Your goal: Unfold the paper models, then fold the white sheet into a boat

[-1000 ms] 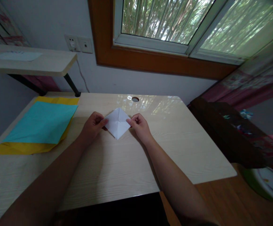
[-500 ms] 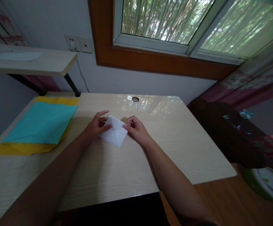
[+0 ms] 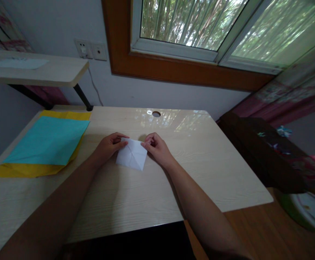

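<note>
Dim desk (image 3: 135, 195); hands' (image 3: 107, 147) (image 3: 157, 148) grip on paper (image 3: 131, 155) seemingly pinching.

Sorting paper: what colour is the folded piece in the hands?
White folded paper, clearest in the head view.

Folded white paper (image 3: 131, 156) on the desk

Small, creased, roughly square, turned slightly askew; lying near the middle of the pale wooden tabletop, top corners pinched between fingertips on both sides

Turquoise sheet (image 3: 47, 142) lying on top of a yellow sheet (image 3: 24, 169) at the tabletop's (image 3: 146, 195) left side (cable hole (image 3: 156, 114) by the wall).
</note>
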Tool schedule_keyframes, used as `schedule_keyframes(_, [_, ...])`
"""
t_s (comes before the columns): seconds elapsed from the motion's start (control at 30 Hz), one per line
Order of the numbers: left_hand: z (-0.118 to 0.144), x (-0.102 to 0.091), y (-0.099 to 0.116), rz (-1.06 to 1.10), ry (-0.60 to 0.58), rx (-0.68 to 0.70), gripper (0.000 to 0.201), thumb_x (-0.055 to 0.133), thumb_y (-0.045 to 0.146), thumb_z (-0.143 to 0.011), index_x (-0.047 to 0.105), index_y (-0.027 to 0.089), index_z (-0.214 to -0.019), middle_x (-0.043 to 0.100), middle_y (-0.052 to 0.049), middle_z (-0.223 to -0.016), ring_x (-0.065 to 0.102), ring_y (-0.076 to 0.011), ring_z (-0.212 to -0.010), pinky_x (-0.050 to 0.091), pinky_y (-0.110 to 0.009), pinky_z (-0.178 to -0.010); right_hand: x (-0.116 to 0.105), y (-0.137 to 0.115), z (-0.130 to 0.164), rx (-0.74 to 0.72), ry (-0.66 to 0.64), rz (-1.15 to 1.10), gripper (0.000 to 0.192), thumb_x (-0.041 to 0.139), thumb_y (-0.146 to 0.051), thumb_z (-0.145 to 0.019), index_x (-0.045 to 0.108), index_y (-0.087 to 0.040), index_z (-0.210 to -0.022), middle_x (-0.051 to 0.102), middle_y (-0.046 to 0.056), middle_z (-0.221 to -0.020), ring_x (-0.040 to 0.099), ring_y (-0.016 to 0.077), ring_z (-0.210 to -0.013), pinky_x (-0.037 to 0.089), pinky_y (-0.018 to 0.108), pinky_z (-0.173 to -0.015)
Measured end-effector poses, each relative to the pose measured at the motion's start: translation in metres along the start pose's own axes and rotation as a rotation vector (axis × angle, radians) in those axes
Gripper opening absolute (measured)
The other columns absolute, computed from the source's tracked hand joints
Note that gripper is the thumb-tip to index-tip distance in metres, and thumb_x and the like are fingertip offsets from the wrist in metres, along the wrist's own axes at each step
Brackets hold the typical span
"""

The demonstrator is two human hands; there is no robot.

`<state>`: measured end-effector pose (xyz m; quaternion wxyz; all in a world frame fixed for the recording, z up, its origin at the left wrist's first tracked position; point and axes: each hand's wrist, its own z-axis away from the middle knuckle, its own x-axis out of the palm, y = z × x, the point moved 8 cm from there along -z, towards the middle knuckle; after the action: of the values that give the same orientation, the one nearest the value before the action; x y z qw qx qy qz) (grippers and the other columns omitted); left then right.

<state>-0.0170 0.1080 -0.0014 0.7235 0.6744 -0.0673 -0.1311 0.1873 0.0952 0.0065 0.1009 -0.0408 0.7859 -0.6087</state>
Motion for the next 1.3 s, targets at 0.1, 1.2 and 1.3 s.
schedule_keyframes(0.1, [0.0,-0.001,0.001,-0.003,0.017,0.006,0.046,0.081,0.05,-0.074,0.07,0.018,-0.106,0.072,-0.002,-0.079,0.063,-0.0163,-0.068,0.045,-0.024,-0.058,-0.004,0.004,-0.001,-0.001,0.037,-0.026,0.032,0.075,-0.047,-0.086,0.057,-0.024,-0.097,0.06,-0.002,-0.079,0.054,0.014,-0.07,0.042,0.028,-0.065])
schedule_keyframes(1.2, [0.002,-0.008,0.008,-0.094,0.123,0.102,0.048,0.077,0.052,-0.079,0.073,0.02,-0.113,0.072,-0.005,-0.1,0.061,-0.0178,-0.08,0.047,-0.025,-0.065,0.003,0.006,0.0,0.061,-0.036,0.009,0.041,0.075,-0.048,-0.084,0.063,-0.025,-0.115,0.065,-0.001,-0.085,0.06,0.0153,-0.076,0.047,0.028,-0.07])
schedule_keyframes(1.3, [0.002,-0.008,0.009,-0.031,0.139,0.09,0.053,0.076,0.052,-0.08,0.069,0.02,-0.122,0.069,-0.003,-0.091,0.059,-0.0155,-0.073,0.046,-0.024,-0.061,0.007,0.004,0.003,0.082,-0.097,0.131,0.031,0.069,-0.052,-0.088,0.071,-0.023,-0.098,0.066,0.001,-0.084,0.058,0.0155,-0.074,0.044,0.028,-0.068])
